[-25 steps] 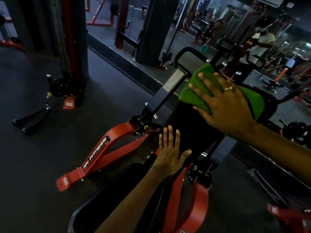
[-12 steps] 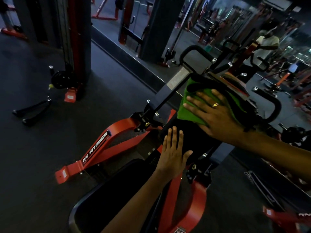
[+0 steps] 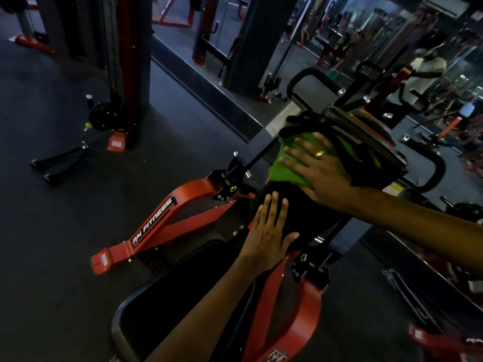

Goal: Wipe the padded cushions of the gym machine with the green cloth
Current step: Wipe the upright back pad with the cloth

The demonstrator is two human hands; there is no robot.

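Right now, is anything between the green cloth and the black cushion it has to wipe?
Nothing visible. The right hand presses the green cloth flat against the upper part of the cushion. The left hand lies flat lower on the same cushion, so it would be in the way if the wipe came straight down.

Dimly lit gym interior. A dark rubber floor (image 3: 65,231) extends left to a red-and-black cable-station upright (image 3: 130,61). A black weight plate (image 3: 104,117) is mounted low beside it, and two black strap handles (image 3: 62,163) lie on the floor nearby. A wall mirror (image 3: 177,45) above a low ledge (image 3: 209,92) reflects red-framed machines.
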